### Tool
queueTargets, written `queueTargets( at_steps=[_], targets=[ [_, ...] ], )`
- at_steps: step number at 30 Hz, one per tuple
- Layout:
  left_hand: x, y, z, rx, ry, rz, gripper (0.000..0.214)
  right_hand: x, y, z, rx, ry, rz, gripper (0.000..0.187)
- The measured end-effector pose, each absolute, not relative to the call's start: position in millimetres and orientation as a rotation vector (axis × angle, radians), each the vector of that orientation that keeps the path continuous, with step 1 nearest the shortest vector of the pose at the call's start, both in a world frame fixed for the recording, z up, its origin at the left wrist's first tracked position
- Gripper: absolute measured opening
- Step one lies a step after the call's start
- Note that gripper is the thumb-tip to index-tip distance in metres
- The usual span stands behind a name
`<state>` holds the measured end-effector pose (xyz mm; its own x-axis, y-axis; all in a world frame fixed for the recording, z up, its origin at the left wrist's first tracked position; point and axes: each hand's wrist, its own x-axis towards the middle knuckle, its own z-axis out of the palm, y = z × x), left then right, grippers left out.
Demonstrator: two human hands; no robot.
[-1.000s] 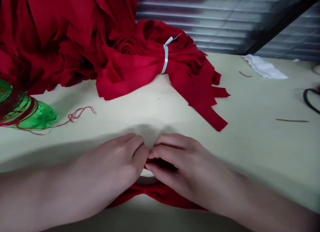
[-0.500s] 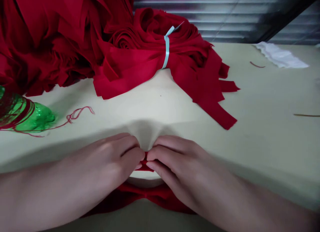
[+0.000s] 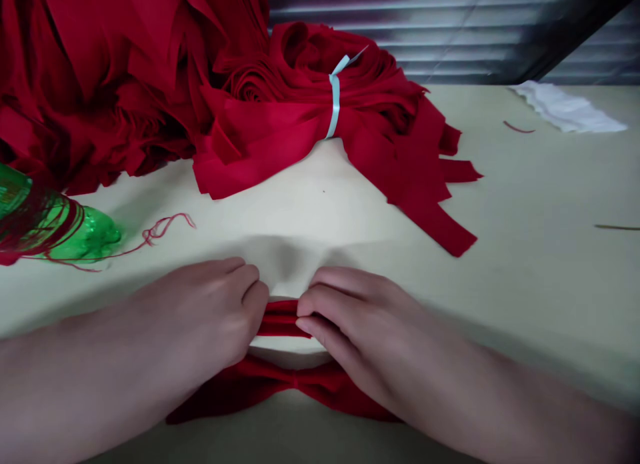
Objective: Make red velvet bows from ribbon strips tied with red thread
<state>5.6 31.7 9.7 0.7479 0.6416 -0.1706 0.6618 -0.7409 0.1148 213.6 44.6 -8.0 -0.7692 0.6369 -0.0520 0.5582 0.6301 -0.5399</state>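
Well left of the red fabric bow (image 3: 240, 384) on the cream table (image 3: 530, 184) lies a green thread cone (image 3: 85, 234). At the bow, the left hand (image 3: 195, 311) and right hand (image 3: 355, 324) pinch its folded red band (image 3: 280, 319) firmly. Well right sits a white cloth scrap (image 3: 567, 107), with a slatted grey blind (image 3: 450, 31) behind.

Right hand (image 3: 360, 334) hides end of red strip (image 3: 280, 319); green cone (image 3: 87, 234) cut off left.
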Motion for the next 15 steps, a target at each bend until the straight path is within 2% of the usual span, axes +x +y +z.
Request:
queueTargets(
  at_steps=[4, 10, 15],
  targets=[
    [3, 34, 15, 2.862, 1.065, -0.348, 0.019, 213, 44, -9, -0.979, -2.703, 0.775, 0.017],
    [-18, 36, 19, 2.511, 1.121, -0.271, 0.016, 212, 45, -7, -0.94, -2.696, 0.682, 0.018],
    [-26, 35, 18, 2.418, 1.167, -0.298, 0.008, 212, 45, -7, -0.971, -2.699, 0.728, 0.017]
  ],
)
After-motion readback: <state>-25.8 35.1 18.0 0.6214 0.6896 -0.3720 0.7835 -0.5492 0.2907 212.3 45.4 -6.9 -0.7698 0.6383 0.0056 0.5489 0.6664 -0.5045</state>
